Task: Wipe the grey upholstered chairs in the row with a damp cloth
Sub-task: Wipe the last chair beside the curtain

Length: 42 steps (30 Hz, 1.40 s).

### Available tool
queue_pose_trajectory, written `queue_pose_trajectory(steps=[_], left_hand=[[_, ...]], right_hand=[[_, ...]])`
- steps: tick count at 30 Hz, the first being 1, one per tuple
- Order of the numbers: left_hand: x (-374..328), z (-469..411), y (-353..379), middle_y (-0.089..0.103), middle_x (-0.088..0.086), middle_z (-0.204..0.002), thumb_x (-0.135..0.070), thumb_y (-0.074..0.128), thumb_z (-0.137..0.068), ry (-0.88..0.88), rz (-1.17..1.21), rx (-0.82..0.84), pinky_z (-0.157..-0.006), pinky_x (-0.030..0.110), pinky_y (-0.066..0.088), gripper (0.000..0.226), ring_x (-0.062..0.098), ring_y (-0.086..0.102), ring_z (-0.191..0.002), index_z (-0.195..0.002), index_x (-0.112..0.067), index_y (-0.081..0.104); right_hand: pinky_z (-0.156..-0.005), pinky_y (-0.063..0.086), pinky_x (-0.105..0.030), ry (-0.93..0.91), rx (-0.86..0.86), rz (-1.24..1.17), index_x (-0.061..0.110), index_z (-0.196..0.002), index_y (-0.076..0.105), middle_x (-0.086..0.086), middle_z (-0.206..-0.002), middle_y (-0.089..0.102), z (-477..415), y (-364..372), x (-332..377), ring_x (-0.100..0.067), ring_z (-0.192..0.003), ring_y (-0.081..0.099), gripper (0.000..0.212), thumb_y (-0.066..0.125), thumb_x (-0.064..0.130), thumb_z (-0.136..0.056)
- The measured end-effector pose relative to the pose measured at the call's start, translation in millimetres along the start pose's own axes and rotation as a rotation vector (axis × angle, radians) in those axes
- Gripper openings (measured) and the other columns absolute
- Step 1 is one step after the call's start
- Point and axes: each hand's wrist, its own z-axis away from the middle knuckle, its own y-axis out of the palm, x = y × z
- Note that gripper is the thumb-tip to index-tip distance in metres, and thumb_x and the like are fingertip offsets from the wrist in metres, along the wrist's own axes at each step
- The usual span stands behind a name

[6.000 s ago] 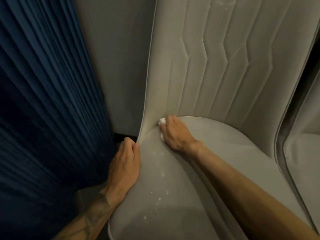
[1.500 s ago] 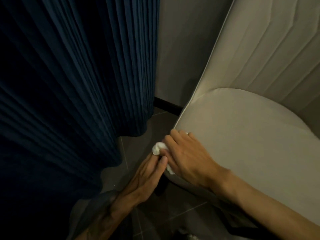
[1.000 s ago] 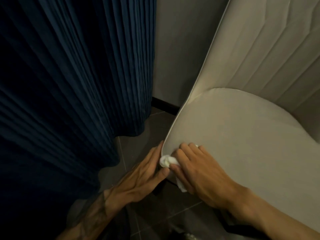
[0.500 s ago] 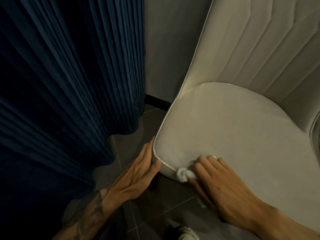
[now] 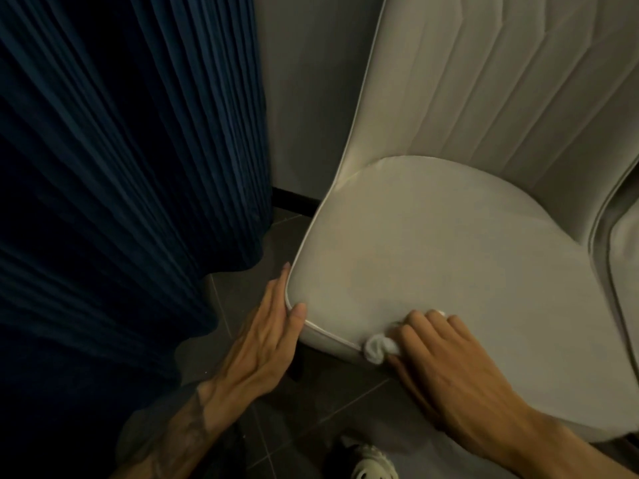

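The left hand (image 5: 262, 344) lies flat against the front left corner of the chair (image 5: 432, 216), its fingers straight along the side of the seat (image 5: 484, 288) and the thumb tip resting on the pale piping (image 5: 332, 333). It grasps nothing, and I judge it is there to brace the chair so that it does not slide or turn toward the dark blue curtain (image 5: 121, 167) while the other hand rubs. The right hand (image 5: 449, 375) is bent over the front edge of the seat, fingers curled on the cushion top and the thumb side dropping below the rim. It pinches a small wad of white cloth (image 5: 378, 348) that pokes out beside the forefinger and touches the piping. Bunching the cloth so small probably lets it be pushed along the narrow seam, which looks to be the part being wiped now. The chair stands in a corner, between the curtain and a second chair (image 5: 626, 271) just beside it on the right, with its back to the plain wall (image 5: 304, 81). Its covering is a pale grey, smooth fabric with a soft sheen. The seat is a rounded cushion, and the backrest (image 5: 501, 81) carries stitched ribs that bend in a zigzag. No crumbs or stains can be made out in this dim light, and I cannot tell damp patches from shadow
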Motion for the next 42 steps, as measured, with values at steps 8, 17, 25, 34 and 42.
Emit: queue_pose_trajectory(steps=[8, 17, 25, 34, 42], left_hand=[[-1, -1, -2, 0.031, 0.001, -0.166, -0.073, 0.017, -0.092, -0.034, -0.144, -0.036, -0.111, 0.024, 0.035, 0.087, 0.012, 0.043, -0.141, -0.165, -0.026, 0.013], [-32, -32, -11, 0.022, -0.016, -0.167, -0.07, 0.023, -0.097, 0.044, -0.186, -0.033, -0.12, 0.023, 0.022, 0.077, 0.001, 0.026, -0.148, -0.165, -0.033, 0.018], [-79, -95, -3, 0.027, 0.002, -0.166, -0.055, 0.031, -0.106, 0.105, -0.504, -0.022, -0.119, 0.044, 0.034, 0.062, 0.026, 0.032, -0.146, -0.157, -0.02, 0.033], [-100, -159, 18, 0.031, 0.01, -0.163, -0.052, 0.027, -0.109, 0.206, -0.752, 0.03, -0.117, 0.043, 0.031, 0.058, 0.03, 0.034, -0.145, -0.152, -0.016, 0.039], [-100, -163, 29, 0.052, 0.012, -0.148, -0.054, 0.022, -0.099, 0.2, -0.716, -0.011, -0.115, 0.05, 0.036, 0.068, 0.033, 0.049, -0.136, -0.142, -0.013, 0.056]], right_hand=[[-0.075, 0.038, -0.036, -0.036, -0.001, -0.036, 0.024, -0.102, 0.053, 0.003, -0.099, 0.048, -36, 8, 24, -0.02, -0.083, 0.045, 0.029, 0.031, 0.043, -0.108], [-0.07, 0.037, -0.039, 0.435, -0.056, -0.063, 0.023, -0.107, 0.064, 0.008, -0.087, 0.048, 84, -13, -76, -0.024, -0.077, 0.055, 0.041, 0.03, 0.045, -0.103], [-0.077, 0.037, -0.038, 0.312, -0.13, -0.191, 0.021, -0.095, 0.049, 0.002, -0.091, 0.047, -53, 17, -44, -0.025, -0.084, 0.046, 0.026, 0.037, 0.04, -0.108], [-0.09, 0.045, -0.052, 0.869, -0.158, -0.073, 0.001, -0.112, 0.056, -0.024, -0.117, 0.056, -87, 16, -213, -0.043, -0.109, 0.053, 0.036, 0.037, 0.031, -0.107], [-0.09, 0.041, -0.05, 1.07, -0.311, -0.049, -0.002, -0.114, 0.057, -0.023, -0.121, 0.055, -138, 35, -242, -0.042, -0.111, 0.052, 0.036, 0.035, 0.025, -0.107]])
